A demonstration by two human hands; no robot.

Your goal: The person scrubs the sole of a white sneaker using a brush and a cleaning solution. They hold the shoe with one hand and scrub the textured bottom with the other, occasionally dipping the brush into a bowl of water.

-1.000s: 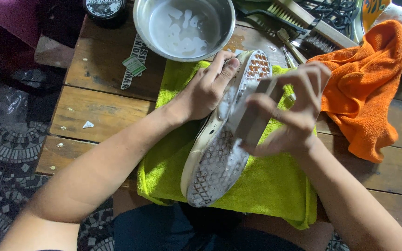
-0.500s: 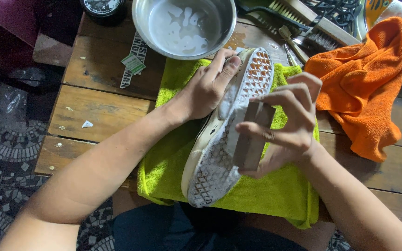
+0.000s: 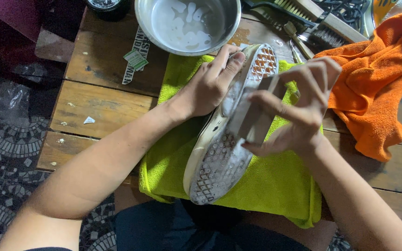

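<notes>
On green towel (image 3: 275,186), table centre: shoe (image 3: 224,153) sole-up, scrubbing step under way. Left hand (image 3: 208,88) clamped on its upper edge at 11 o'clock; right hand (image 3: 298,111) closed around block brush (image 3: 257,116), pressed to foamy sole. Likely next: steady strokes toward heel.

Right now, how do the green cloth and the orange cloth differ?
The green cloth lies spread flat under the shoe; the orange cloth sits crumpled to the right with nothing on it. The green one hangs over the table's near edge; the orange one doesn't. Both look like soft towelling.
</notes>
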